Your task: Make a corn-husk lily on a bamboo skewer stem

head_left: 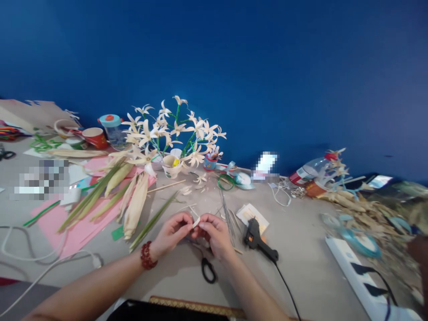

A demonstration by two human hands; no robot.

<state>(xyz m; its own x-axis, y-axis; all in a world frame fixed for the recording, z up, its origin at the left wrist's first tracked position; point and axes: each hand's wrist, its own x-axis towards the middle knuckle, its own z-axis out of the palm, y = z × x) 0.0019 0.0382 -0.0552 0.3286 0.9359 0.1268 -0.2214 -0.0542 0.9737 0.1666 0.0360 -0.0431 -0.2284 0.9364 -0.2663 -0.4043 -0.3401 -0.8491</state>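
Observation:
Between the fingertips of both hands is a small pale curved strip (196, 222), which looks like a piece of corn husk. My left hand (176, 229), with a red bead bracelet (147, 256) at its wrist, pinches one end. My right hand (214, 234) pinches the other. Partly beneath the right hand lie scissors (209, 270), their black handle loop showing and the blades hidden. A black glue gun (257, 238) rests to the right on white paper squares. Left of my hands are a long green leaf (155, 218) and dried corn husks (136, 207).
Cream husk flowers on green stems (179, 127) stand in cups at the back. Pink paper (76, 232) and white cables (50, 267) spread over the left. A power strip (354, 272), a plastic bottle (307, 171) and loose dry husks (371, 218) occupy the right. Thin wires (227, 214) lie beyond my right hand.

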